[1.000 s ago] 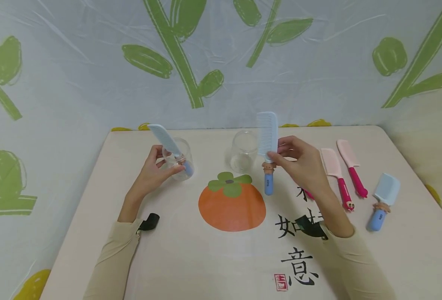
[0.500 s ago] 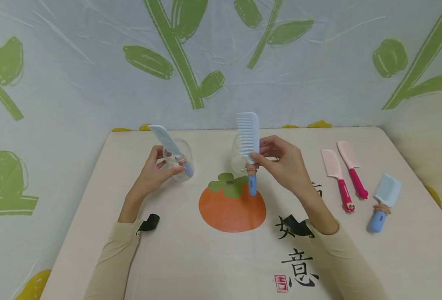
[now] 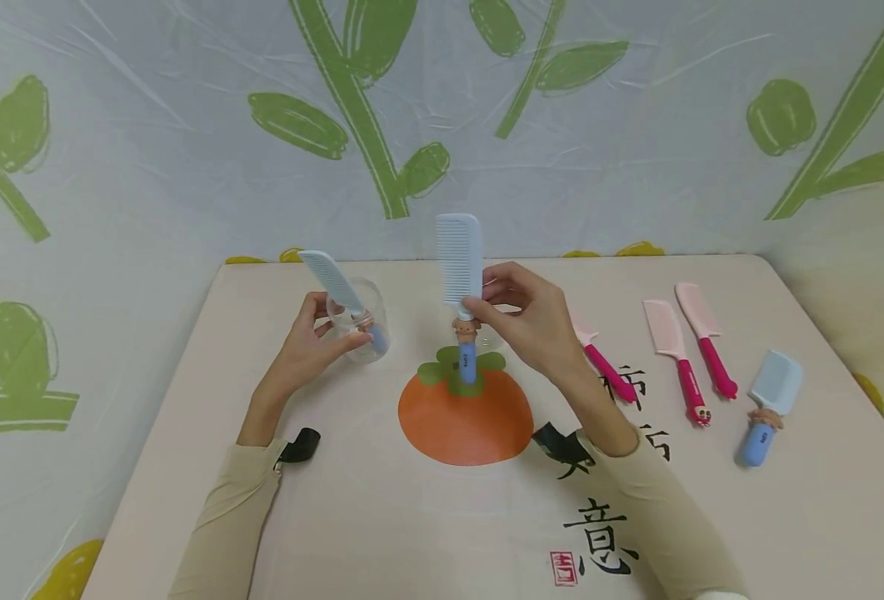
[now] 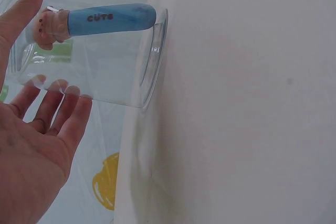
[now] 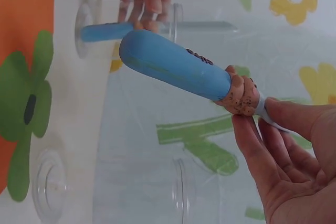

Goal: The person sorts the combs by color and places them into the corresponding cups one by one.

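In the right hand (image 3: 537, 321) a smooth plastic comb (image 3: 458, 279) is seen; in the left hand (image 3: 302, 346), a glossy, glass-like jar (image 4: 110, 69).

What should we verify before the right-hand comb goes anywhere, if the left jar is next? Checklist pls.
1. Right hand pinches the held comb near its neck: ok.
2. Held comb's handle points down: ok.
3. Left hand holds the left jar: ok.
4. Held comb above the left jar's mouth: not ok, it is off to the right.
5. Held comb apart from the right jar: ok.
6. Room beside the leaning comb in the left jar: likely, exact fit cannot tell.
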The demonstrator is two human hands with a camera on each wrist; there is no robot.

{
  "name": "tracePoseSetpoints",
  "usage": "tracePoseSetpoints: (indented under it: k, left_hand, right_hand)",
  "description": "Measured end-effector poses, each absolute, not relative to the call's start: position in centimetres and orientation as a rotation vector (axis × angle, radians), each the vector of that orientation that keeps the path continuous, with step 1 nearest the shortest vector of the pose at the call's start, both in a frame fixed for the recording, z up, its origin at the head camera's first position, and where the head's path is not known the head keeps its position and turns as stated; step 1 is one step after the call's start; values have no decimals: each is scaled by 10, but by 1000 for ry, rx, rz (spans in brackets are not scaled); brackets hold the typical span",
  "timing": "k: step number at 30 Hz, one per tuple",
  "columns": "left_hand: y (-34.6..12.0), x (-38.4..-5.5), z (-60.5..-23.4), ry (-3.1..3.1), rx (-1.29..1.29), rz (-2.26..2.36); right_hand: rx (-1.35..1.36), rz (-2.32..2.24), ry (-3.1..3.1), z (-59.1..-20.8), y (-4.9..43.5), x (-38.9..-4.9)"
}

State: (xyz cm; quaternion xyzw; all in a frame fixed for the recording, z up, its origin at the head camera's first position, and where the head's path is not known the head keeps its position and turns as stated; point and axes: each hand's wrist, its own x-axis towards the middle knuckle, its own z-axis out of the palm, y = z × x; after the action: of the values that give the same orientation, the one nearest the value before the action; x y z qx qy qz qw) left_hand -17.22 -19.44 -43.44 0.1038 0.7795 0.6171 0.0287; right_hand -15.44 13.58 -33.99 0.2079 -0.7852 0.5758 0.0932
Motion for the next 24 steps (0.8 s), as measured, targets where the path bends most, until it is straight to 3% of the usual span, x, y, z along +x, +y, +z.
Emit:
tracePoseSetpoints:
  k: [24]
  left_hand:
    - [-193,-173,-437,2431,340,1914]
  right_hand:
    - [660,1932,-2015,-334,88,-169]
